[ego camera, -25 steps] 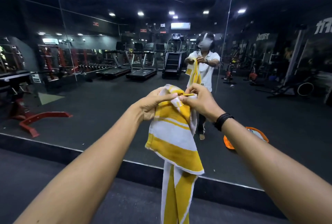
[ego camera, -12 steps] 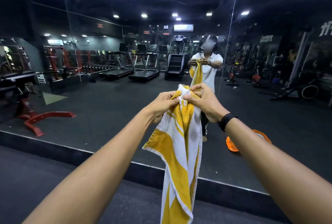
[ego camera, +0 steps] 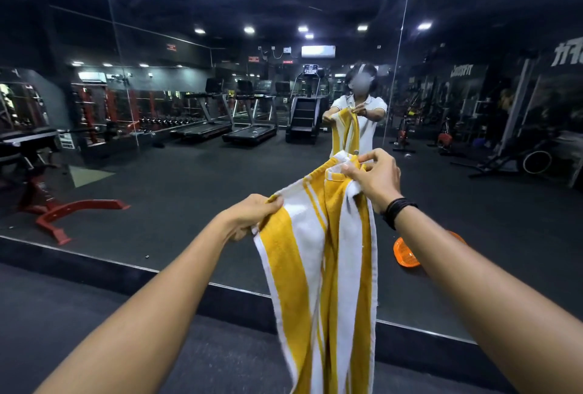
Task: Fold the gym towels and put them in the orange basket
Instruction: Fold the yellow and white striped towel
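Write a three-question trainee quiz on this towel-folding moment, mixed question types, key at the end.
1. True or false: both hands grip the yellow and white striped towel.
2. Multiple choice: Where does the orange basket show? A. on the treadmill B. low on the right, seen in the mirror, partly behind the right forearm C. hanging from the left hand
3. Fill in: The right hand pinches the towel's top edge ____ than the left hand does, so the edge slopes.

Key: 1 true; 2 B; 3 higher.
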